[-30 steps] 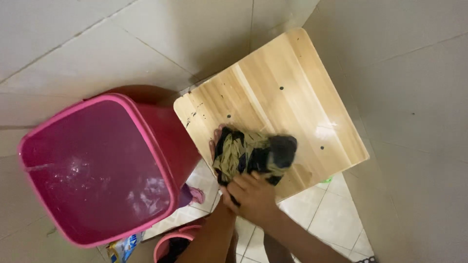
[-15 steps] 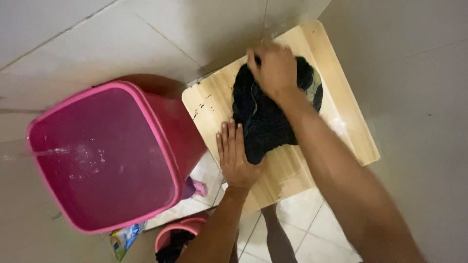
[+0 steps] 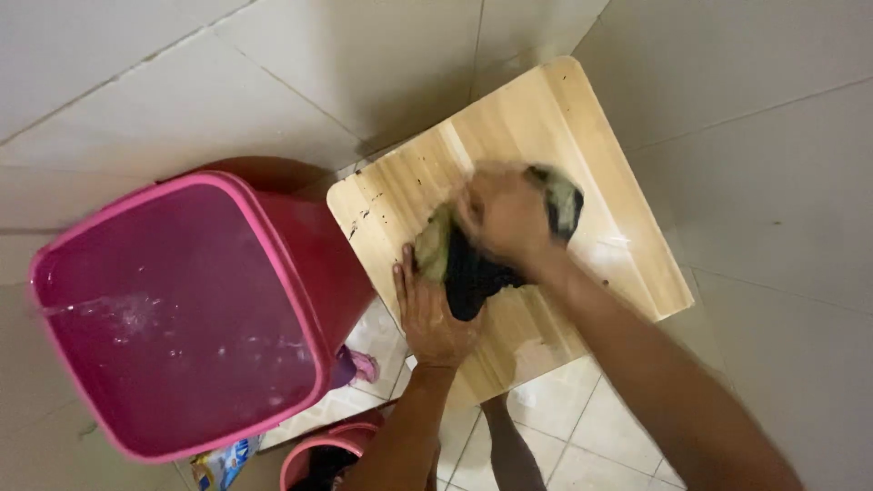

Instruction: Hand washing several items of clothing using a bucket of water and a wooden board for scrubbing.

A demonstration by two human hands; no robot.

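The left hand (image 3: 430, 314) lies flat with open fingers on the wooden board (image 3: 546, 118), touching the near edge of the dark wet cloth (image 3: 473, 268). Farther, the right hand (image 3: 502, 214) presses the bunched cloth, blurred; its fingers seem to clutch it. A pink bucket (image 3: 300, 245) of water stands beside the board.

My right hand (image 3: 500, 214) has pulled back from the far end of the wooden board (image 3: 546, 118) toward its middle, dragging the dark cloth (image 3: 473, 268) with it. The cloth, spread long and flat half a second ago, is now bunched into a smaller wad showing yellowish-green patches, against my left hand (image 3: 432, 314).
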